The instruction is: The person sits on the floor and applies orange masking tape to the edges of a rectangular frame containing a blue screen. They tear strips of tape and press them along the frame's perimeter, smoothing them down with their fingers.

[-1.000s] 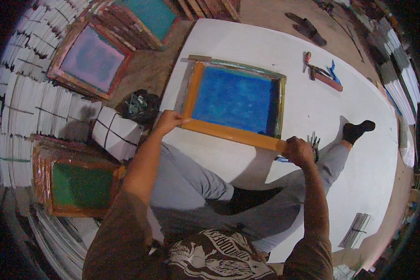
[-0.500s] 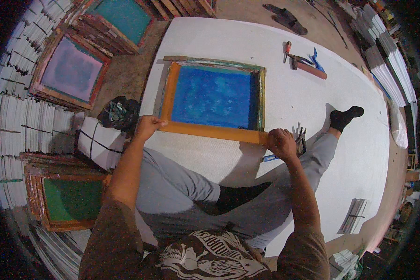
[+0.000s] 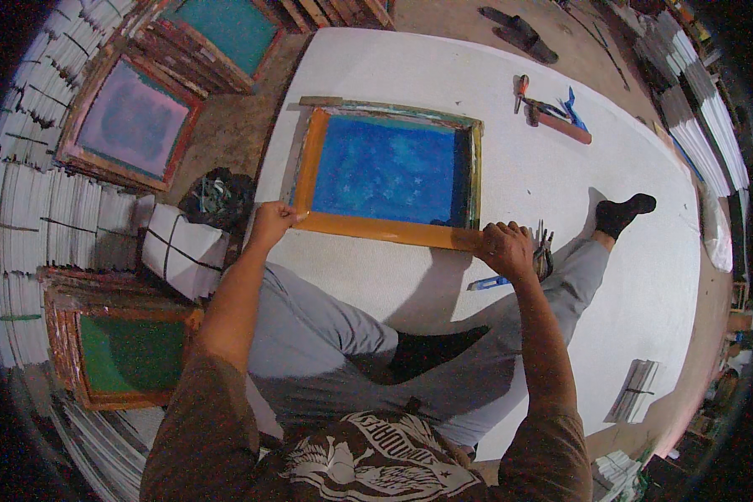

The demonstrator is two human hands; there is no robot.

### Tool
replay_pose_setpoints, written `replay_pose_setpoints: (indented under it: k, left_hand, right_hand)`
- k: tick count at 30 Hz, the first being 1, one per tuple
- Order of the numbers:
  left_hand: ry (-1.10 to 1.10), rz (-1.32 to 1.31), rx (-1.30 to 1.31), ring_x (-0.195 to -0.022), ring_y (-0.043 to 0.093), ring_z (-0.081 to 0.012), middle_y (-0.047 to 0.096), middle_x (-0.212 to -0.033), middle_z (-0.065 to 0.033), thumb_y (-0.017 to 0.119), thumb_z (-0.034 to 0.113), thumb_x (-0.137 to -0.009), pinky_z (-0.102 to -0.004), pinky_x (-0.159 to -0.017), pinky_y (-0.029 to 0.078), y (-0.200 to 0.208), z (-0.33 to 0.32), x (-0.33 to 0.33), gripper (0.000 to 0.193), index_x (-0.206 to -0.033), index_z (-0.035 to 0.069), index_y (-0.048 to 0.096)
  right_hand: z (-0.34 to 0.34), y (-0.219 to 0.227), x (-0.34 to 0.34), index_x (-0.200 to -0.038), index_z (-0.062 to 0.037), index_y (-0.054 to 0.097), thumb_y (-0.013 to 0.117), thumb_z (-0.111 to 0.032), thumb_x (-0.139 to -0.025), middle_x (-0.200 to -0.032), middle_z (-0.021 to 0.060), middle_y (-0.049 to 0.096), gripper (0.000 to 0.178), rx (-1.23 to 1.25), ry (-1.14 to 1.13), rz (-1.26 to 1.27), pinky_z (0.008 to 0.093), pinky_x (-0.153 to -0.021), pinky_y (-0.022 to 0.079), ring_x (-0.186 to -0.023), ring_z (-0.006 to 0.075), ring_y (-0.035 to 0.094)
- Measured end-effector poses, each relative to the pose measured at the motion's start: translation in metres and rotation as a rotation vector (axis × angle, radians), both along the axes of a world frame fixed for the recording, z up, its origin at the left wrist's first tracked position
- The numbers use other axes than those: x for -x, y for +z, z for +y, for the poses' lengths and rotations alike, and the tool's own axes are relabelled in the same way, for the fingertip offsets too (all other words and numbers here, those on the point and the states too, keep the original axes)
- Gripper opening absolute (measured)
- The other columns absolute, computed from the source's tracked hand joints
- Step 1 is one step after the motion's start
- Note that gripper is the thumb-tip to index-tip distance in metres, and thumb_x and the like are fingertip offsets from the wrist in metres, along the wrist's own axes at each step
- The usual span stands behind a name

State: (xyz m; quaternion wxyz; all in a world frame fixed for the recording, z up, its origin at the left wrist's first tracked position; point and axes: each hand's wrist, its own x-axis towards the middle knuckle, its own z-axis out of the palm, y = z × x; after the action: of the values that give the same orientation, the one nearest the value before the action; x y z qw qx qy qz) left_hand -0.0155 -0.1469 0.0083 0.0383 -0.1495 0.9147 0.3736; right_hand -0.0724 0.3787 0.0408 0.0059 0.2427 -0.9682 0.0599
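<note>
A screen-printing frame (image 3: 478, 151) with blue mesh (image 3: 385, 171) lies flat on the white surface before me. One strip of brown tape (image 3: 309, 159) runs down its left side. A second length of brown tape (image 3: 385, 231) is stretched along its near side. My left hand (image 3: 274, 224) pinches the left end of this length at the near left corner. At the near right corner my right hand (image 3: 506, 249) is closed round the other end; whether a roll is inside that hand is hidden. A blue cutter knife (image 3: 489, 283) lies just below the right hand.
A holder of pointed tools (image 3: 544, 251) stands beside my right hand. Farther right lie a screwdriver (image 3: 521, 92) and a red-handled tool (image 3: 560, 127). My outstretched foot (image 3: 623, 215) rests at right. More frames (image 3: 130, 117) and bundled white stacks (image 3: 67, 222) crowd the left.
The stretched tape has come slightly nearer the frame and now covers more of its near side. Both hands keep their grip. The whole view has shifted a little.
</note>
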Motion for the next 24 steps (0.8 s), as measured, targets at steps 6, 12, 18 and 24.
replay_pose_setpoints:
  k: [6, 12, 18, 24]
  left_hand:
    - [0.03, 0.004, -0.005, -0.07, 0.068, -0.0182, 0.073, -0.077, -0.0119, 0.087, 0.032, -0.077, -0.0337, -0.066, 0.053, -0.003, 0.001, 0.0, 0.039, -0.088, -0.002, 0.074]
    - [-0.001, 0.015, 0.064, -0.075, 0.069, -0.0197, 0.073, -0.082, -0.0129, 0.086, 0.029, -0.079, -0.0344, -0.069, 0.054, -0.004, 0.002, -0.001, 0.036, -0.091, -0.002, 0.073]
    - [-0.085, 0.076, 0.072, -0.075, 0.069, -0.0205, 0.073, -0.083, -0.0132, 0.084, 0.026, -0.081, -0.0353, -0.07, 0.054, -0.005, -0.001, 0.0, 0.033, -0.093, -0.002, 0.072]
    - [-0.069, 0.03, 0.072, -0.077, 0.071, -0.0223, 0.074, -0.084, -0.0149, 0.084, 0.026, -0.081, -0.0362, -0.071, 0.055, 0.002, 0.001, -0.002, 0.033, -0.093, -0.003, 0.072]
  right_hand:
    - [-0.001, -0.003, 0.002, -0.094, -0.0155, 0.066, 0.085, -0.038, -0.067, -0.092, 0.0031, 0.069, 0.039, 0.01, 0.031, 0.022, 0.0461, -0.079, 0.046, -0.09, 0.0292, 0.063]
    - [-0.016, 0.005, 0.0, -0.095, -0.0136, 0.066, 0.083, -0.038, -0.069, -0.093, 0.0046, 0.068, 0.04, -0.074, 0.011, 0.002, 0.0471, -0.08, 0.047, -0.097, 0.0304, 0.061]
    - [-0.014, -0.001, -0.003, -0.118, -0.0145, 0.065, 0.085, -0.036, -0.068, -0.126, 0.0093, 0.065, 0.058, -0.154, 0.042, 0.066, 0.0592, -0.11, 0.033, -0.128, 0.0346, 0.051]
    - [-0.044, -0.012, -0.041, -0.156, -0.0071, 0.031, 0.072, -0.055, -0.08, -0.16, 0.0159, 0.033, 0.099, -0.061, -0.073, 0.075, 0.0599, -0.121, 0.01, -0.153, 0.0341, 0.02]
